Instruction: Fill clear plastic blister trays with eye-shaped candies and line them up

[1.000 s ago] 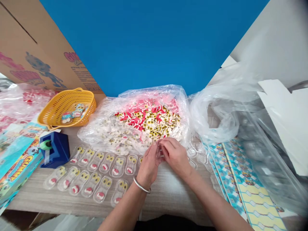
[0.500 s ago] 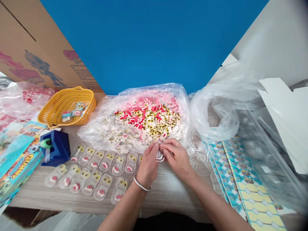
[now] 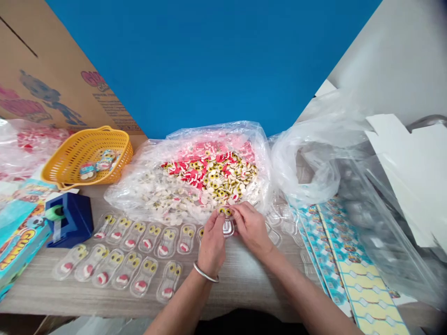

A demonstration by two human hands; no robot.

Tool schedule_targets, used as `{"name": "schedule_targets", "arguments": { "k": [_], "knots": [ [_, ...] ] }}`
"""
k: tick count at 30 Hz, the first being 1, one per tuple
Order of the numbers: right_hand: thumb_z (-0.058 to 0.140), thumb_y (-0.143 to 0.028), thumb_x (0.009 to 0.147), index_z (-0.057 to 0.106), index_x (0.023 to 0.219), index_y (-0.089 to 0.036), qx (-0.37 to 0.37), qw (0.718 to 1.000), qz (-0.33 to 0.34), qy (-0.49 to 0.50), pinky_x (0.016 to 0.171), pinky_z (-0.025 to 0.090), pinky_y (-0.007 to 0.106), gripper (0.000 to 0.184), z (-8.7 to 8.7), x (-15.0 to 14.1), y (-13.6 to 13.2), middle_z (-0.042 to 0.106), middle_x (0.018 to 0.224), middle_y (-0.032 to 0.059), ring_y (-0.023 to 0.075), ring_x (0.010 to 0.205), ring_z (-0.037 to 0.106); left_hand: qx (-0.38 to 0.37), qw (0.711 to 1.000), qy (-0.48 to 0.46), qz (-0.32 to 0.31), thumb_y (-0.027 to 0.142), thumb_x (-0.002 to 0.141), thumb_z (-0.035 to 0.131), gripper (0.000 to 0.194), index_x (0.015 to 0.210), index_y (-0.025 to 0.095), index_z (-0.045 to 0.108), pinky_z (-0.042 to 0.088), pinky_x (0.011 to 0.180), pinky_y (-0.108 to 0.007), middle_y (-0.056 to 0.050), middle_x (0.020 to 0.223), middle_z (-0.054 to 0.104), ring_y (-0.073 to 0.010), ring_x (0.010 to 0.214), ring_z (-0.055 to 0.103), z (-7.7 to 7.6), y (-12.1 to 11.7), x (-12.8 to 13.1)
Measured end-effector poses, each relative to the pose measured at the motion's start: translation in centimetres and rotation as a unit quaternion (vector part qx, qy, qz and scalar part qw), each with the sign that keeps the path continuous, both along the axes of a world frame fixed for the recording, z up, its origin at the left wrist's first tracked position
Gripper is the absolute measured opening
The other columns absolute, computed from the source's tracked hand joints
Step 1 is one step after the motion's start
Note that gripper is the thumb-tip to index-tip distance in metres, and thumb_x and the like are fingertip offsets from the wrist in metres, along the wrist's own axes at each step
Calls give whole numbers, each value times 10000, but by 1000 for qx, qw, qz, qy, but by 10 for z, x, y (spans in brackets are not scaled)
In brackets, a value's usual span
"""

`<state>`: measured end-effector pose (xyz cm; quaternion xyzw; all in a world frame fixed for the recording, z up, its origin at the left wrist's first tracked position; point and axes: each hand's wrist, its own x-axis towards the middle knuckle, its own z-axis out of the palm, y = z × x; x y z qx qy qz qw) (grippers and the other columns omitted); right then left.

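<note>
Both hands meet over the table, in front of the bag. My left hand [image 3: 213, 239] pinches the left edge of a clear plastic tray [image 3: 228, 227]. My right hand [image 3: 251, 228] grips the tray's right side, its fingertips at the upper end. Two yellow eye-shaped gummies [image 3: 225, 212] sit in that upper end, while the lower hollow shows no red piece. Just beyond lies an open clear bag [image 3: 139, 195] heaped with red-and-white mouth gummies [image 3: 190, 177] and yellow eye gummies [image 3: 226, 179]. To the left, two rows of filled trays [image 3: 141, 284] each hold eyes and a red mouth.
A yellow basket [image 3: 56, 170] with several small packs stands at the back left, near a blue tape dispenser [image 3: 75, 218]. Printed card sheets [image 3: 370, 284] and clear plastic [image 3: 387, 232] lie on the right. A blue panel [image 3: 216, 60] rises behind the bag.
Two yellow eyes now show in the upper end of the held tray, where fingers covered it before. The hands have parted slightly. The whole view has shifted a little.
</note>
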<state>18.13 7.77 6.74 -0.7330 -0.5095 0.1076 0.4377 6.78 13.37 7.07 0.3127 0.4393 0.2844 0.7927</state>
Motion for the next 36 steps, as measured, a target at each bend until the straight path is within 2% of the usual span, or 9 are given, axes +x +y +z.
{"name": "schedule_targets", "arguments": {
  "k": [2, 4, 9, 11, 17, 22, 26, 33, 36],
  "knots": [
    [440, -242, 1024, 665, 1067, -210, -12, 1000, -25, -3, 829, 497, 307, 231, 2, 15, 6, 682, 982, 66, 195, 921, 639, -23, 1000, -11, -6, 379, 808, 691, 350, 1075, 158, 645, 554, 738, -303, -132, 1167, 707, -253, 980, 708, 2, 5, -2],
    [468, -205, 999, 673, 1056, -209, -71, 995, -37, -55, 842, 483, 308, 212, 6, 32, 15, 677, 992, 66, 202, 940, 628, -34, 999, -15, -11, 360, 811, 696, 337, 1064, 145, 639, 547, 659, -287, -152, 1160, 708, -261, 915, 727, 5, 10, -3],
    [533, -176, 945, 704, 974, -221, -268, 927, 93, -246, 815, 448, 299, 180, 16, 56, 40, 640, 1033, 79, 222, 982, 592, -46, 998, -30, -1, 332, 826, 689, 316, 1072, 140, 639, 571, 668, -315, -171, 1235, 683, -288, 930, 733, 10, 13, -4],
    [519, -190, 956, 695, 982, -219, -292, 912, 100, -270, 783, 443, 290, 180, 17, 56, 44, 623, 1073, 81, 212, 965, 593, -55, 998, -39, -2, 333, 846, 670, 304, 1077, 137, 647, 583, 685, -336, -183, 1250, 676, -296, 944, 731, 11, 13, -5],
    [512, -198, 958, 654, 1055, -199, -310, 913, 80, -253, 786, 441, 288, 172, 16, 53, 43, 631, 1101, 88, 216, 1015, 597, -74, 995, -73, -15, 356, 894, 624, 308, 1096, 129, 668, 599, 742, -372, -190, 1222, 687, -305, 973, 725, 14, 12, -6],
    [491, -192, 961, 694, 994, -181, -310, 920, 89, -221, 768, 439, 310, 206, 13, 58, 49, 658, 1081, 117, 245, 993, 617, -72, 994, -75, -19, 348, 893, 627, 319, 1120, 126, 668, 604, 755, -371, -188, 1228, 689, -298, 964, 729, 14, 8, -7],
    [547, -151, 918, 716, 979, -222, -286, 931, 134, -185, 788, 434, 250, 193, 14, 68, 42, 686, 1032, 38, 174, 955, 628, -74, 994, -77, -13, 321, 915, 596, 313, 1142, 113, 651, 604, 751, -360, -193, 1257, 676, -291, 974, 729, 15, 5, -9],
    [634, -78, 765, 680, 798, -164, -162, 967, 171, -97, 804, 434, 281, 103, 8, 67, 16, 633, 871, 48, 191, 877, 587, -83, 993, -80, -6, 284, 924, 569, 256, 1092, 119, 670, 584, 754, -319, -156, 1141, 719, -240, 931, 725, 18, -3, -3],
    [623, -60, 782, 674, 829, -169, -91, 985, 142, -20, 809, 446, 282, 130, 15, 55, 3, 636, 881, 39, 180, 875, 594, -88, 992, -91, -16, 287, 943, 550, 258, 1101, 124, 672, 576, 762, -317, -143, 1106, 729, -228, 919, 721, 18, -7, -1]
  ]
}}
